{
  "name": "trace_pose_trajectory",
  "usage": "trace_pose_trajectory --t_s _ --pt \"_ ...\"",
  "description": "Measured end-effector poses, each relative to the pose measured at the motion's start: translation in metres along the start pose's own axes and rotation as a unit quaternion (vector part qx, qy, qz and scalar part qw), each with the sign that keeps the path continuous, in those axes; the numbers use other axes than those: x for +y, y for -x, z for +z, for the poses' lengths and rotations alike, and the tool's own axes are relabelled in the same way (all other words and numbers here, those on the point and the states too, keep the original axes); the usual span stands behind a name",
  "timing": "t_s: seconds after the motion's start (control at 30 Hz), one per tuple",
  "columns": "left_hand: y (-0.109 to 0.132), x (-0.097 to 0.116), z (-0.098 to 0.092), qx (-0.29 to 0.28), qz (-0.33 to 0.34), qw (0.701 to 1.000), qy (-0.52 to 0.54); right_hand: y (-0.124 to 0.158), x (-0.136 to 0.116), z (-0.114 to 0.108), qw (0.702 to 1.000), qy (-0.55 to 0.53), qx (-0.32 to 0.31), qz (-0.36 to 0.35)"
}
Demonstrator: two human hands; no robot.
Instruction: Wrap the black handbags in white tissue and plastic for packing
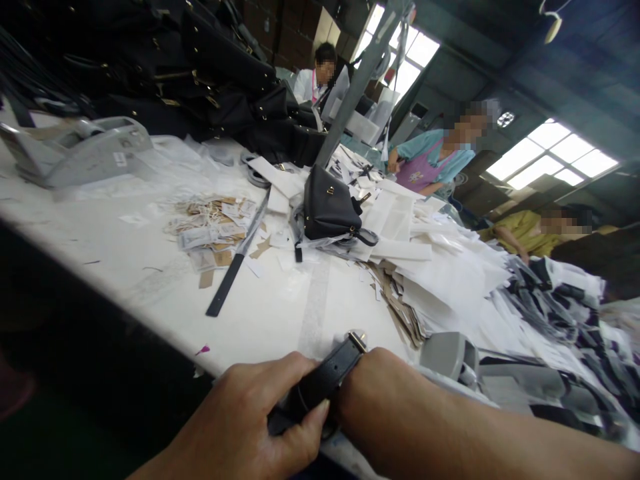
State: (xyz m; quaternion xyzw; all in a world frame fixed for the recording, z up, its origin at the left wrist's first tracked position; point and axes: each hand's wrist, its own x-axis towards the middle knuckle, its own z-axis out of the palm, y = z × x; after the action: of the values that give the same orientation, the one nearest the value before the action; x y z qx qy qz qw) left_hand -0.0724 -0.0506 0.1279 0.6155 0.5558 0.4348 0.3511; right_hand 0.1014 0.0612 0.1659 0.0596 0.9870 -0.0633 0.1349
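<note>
Surface, broad and white, carries a heap of black bags at far left and one black bag near its middle. At the near edge, the right grip hides its fingers, so its state cannot be told; the left grip pinches a black strap between thumb and fingers, the strap lying between both grips, its buckle just beside the right.
</note>
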Motion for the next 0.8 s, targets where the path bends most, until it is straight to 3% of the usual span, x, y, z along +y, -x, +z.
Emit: trace_pose_trajectory --t_s 0.17,0.33,0.53,0.7,0.8 --pt "-0.001 0.002 -0.001 -0.008 -0.002 1.000 0.015 0.004 -0.005 -0.022 0.999 -0.005 -0.004 0.033" --pt "-0.001 0.000 -0.002 -0.010 -0.003 0.999 0.033 0.021 -0.007 -0.047 0.993 -0.007 -0.102 0.060" --pt "-0.003 0.003 -0.001 -0.017 -0.017 1.000 0.017 0.020 -0.009 -0.028 0.985 0.080 -0.135 0.067" --pt "-0.001 0.000 0.000 -0.014 -0.024 1.000 -0.009 0.023 -0.013 -0.031 0.996 0.038 -0.066 0.037" --pt "0.008 -0.019 0.011 0.034 -0.036 0.998 -0.029 0.061 -0.004 -0.030 0.994 -0.004 0.078 0.072"
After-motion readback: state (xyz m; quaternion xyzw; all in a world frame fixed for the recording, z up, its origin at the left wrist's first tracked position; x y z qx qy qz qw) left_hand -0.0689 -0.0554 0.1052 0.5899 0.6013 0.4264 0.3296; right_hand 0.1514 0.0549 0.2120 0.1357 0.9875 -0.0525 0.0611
